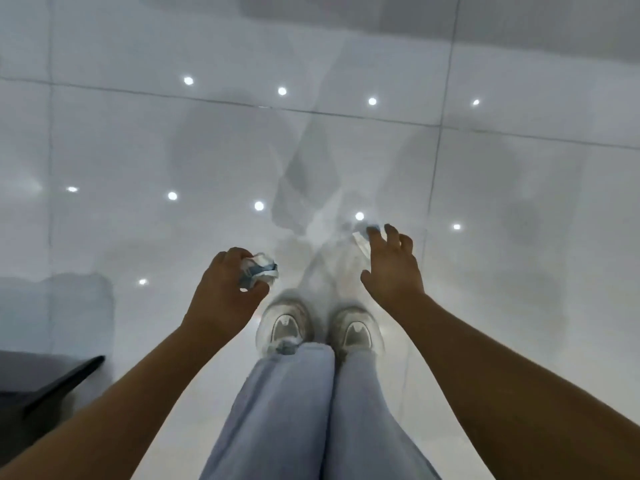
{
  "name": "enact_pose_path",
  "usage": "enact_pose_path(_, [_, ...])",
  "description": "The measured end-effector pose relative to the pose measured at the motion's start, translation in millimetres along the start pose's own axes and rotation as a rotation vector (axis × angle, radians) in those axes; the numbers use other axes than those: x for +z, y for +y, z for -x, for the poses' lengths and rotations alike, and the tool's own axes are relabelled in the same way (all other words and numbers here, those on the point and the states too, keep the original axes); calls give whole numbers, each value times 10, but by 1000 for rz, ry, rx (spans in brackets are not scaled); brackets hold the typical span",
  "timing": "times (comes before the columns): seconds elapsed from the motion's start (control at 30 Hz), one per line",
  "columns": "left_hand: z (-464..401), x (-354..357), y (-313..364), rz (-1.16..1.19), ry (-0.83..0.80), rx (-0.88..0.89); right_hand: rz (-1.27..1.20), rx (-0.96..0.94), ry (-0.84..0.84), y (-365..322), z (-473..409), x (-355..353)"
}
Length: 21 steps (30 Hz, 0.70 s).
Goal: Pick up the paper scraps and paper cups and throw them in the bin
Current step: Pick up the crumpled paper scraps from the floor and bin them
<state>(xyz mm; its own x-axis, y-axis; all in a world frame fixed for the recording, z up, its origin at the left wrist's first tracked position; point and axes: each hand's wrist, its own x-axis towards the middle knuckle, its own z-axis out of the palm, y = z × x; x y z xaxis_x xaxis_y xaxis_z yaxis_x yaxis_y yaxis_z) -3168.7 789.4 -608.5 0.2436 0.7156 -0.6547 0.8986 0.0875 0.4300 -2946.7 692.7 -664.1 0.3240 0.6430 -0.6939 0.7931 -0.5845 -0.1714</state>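
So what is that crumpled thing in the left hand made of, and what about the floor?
The crumpled wad gripped by the left hand looks like paper, white with blue print: it is creased and folded, with a matt surface. The floor seems to be glossy polished tile, ceramic or stone, pale grey-white: thin dark joint lines cross it and it mirrors round lights as bright dots.

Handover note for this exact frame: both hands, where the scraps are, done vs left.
Left hand: grips a crumpled paper scrap, white with blue print.
Right hand: fingers spread, reaching at a white paper scrap just past the fingertips; blurred, so contact is unclear.
Person stands on the glossy tiled floor, shoes together.
Done: one scrap picked up.
Left: take the second scrap and bin both. No bin or paper cups in view.
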Motion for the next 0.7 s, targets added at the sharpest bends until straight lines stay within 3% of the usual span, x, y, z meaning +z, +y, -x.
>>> enact_pose_path(0.2, [-726, 605, -373, -20, -33, 21, -11, 53, -33, 180, -729, 684])
enact_pose_path(0.4, [-813, 832, -350, -12, -64, 40, -96, 34, 72, 240, -651, 915])
enact_pose_path(0.53, [-563, 604, -51, -19, -75, 98, -112, 16, 61, 121, -323, 610])
enact_pose_path(0.7, [97, -108, 644, -90, -104, 189, -176, -19, 69, -110, 527, -341])
